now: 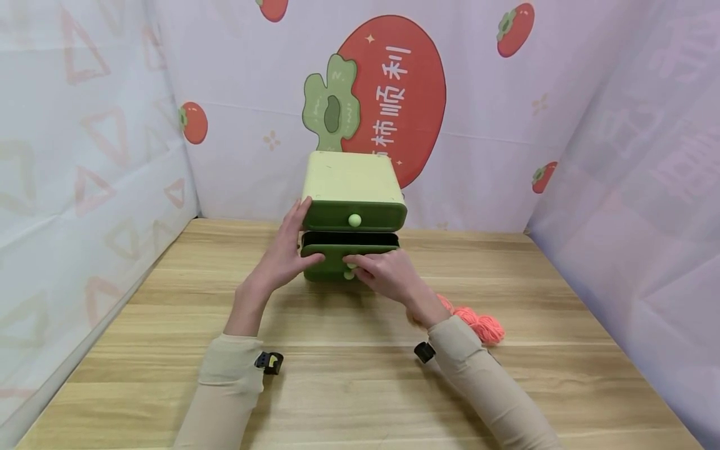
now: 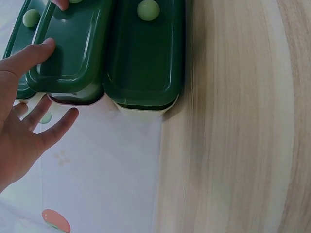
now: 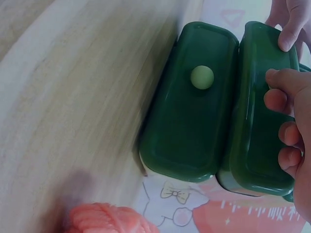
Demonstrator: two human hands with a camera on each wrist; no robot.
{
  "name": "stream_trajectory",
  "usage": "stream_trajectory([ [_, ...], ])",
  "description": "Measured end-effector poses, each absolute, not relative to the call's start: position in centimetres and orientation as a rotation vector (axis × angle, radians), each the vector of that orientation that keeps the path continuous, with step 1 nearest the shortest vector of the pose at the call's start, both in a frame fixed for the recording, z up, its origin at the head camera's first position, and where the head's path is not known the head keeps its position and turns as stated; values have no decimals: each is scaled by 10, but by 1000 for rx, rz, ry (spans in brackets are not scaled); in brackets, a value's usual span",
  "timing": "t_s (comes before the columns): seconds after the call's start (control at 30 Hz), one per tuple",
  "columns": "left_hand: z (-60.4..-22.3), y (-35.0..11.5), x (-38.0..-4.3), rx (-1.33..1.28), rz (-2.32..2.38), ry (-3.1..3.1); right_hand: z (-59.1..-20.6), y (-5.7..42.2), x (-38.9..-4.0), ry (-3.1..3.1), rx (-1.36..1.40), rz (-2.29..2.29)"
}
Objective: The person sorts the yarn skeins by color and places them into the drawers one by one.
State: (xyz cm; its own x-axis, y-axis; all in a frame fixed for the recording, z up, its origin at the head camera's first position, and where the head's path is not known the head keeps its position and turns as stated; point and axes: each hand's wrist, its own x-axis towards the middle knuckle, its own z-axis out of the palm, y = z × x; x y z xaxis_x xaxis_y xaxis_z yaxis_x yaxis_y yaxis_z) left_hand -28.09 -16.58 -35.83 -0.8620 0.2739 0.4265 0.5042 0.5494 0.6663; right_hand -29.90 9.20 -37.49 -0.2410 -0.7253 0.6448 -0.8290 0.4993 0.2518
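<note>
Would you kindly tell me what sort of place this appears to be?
This looks like a makeshift tabletop booth, perhaps for staged filming: printed sheets enclose a wood-grain table on three sides, and a green drawer unit stands near the back.

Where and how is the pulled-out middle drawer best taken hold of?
The middle drawer is probably best taken by its knob, coming straight from the front with the fingers pinching either side. The round knob juts out from a smooth, broad front that offers little else to pinch. The right hand is at that knob.
</note>
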Motion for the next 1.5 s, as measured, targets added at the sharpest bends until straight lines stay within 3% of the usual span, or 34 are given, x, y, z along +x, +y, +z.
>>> stream_trajectory([
  [1.5, -371, -156, -290, -587, -1100, -2370, -378, 84, -329, -2227, 1105, 280],
])
